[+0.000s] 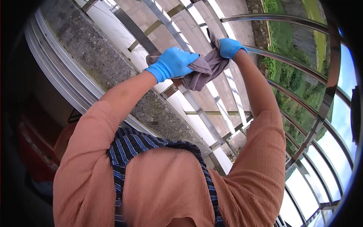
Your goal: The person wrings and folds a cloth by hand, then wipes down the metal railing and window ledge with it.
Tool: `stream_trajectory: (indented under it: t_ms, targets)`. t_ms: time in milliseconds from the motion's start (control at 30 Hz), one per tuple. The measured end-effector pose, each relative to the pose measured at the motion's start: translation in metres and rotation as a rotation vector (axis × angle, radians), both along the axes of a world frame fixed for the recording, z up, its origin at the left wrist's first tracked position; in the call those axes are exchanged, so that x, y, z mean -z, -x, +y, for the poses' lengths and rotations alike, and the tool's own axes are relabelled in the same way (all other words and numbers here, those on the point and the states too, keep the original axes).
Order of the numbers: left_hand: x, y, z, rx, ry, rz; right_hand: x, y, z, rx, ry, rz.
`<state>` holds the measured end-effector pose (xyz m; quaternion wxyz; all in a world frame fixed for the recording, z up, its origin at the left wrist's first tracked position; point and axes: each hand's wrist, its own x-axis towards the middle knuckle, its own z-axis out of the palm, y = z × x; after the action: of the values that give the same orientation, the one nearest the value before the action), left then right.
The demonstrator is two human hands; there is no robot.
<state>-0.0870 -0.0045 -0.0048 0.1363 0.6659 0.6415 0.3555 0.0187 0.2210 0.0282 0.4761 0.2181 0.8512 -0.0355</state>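
A purple-grey cloth [202, 73] is bunched and twisted between my two hands. My left hand [174, 63], in a blue glove, is closed round one part of it, and a darker end pokes out behind the wrist. Further right and a little higher, my right hand [230, 48], also gloved in blue, grips the other part, with a corner sticking up beside it. Both hands are held out over the metal bars of a window guard. The fingers of my right hand are mostly hidden from view.
Flat metal bars [166, 22] run beneath the hands, and round shiny rails [287, 60] curve along the right. A rough stone sill [90, 56] and a white window track [56, 62] lie to the left. Paving and greenery show far below through the bars.
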Motion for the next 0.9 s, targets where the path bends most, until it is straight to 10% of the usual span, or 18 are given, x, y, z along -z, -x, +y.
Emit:
stream_trajectory:
  t_ms: [433,533,667,733,900]
  targets:
    - [0.004,0.003,0.004,-0.001,-0.063,-0.102,0.016,-0.048,-0.065,0.662,-0.207,1.007]
    - [0.005,0.006,0.005,0.002,-0.043,-0.149,0.011,-0.056,-0.081,1.288,0.045,1.212]
    - [0.006,0.005,0.005,0.033,-0.044,-0.183,0.008,-0.151,-0.11,1.064,-0.113,0.79]
    - [0.006,0.007,0.007,0.039,-0.058,-0.19,-0.024,-0.155,-0.116,1.593,-0.221,1.155]
    - [0.005,0.007,0.006,0.048,-0.025,-0.156,-0.048,-0.095,-0.092,1.322,-0.251,1.343]
